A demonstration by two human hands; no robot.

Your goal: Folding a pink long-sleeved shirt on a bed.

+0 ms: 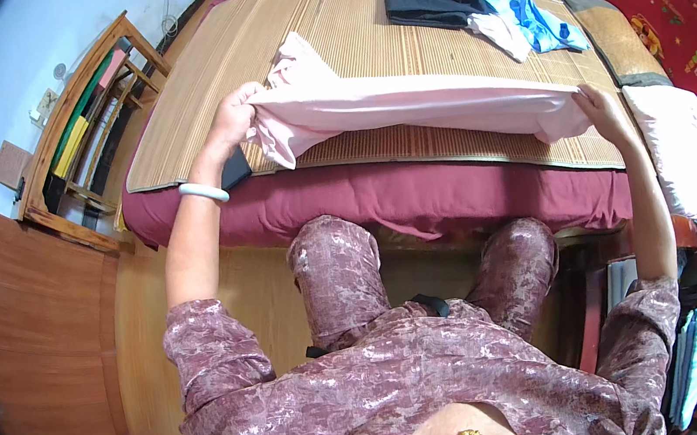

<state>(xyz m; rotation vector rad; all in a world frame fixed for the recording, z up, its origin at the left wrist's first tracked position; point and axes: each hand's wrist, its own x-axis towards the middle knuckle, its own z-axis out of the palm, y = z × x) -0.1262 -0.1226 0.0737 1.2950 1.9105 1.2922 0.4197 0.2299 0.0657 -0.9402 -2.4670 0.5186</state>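
A pale pink garment (412, 100) is stretched sideways above the bamboo mat (354, 12) on the bed. My left hand (236, 117), below which a pale bangle circles the forearm, grips the garment's left end. Its right end is pinched in my right hand (602, 111). A bunched part of the cloth lies on the mat just beyond my left hand, and folds hang under it. A dark flat object (235, 169) rests at the mat's near edge, partly hidden by my left forearm.
Black folded clothing (436, 4), a blue garment (537, 21) and a white cloth (502, 32) lie farther back on the mat. A white pillow (677, 154) is at the right. A wooden rack (91, 119) stands left of the bed. My knees are near the maroon bed sheet (411, 189).
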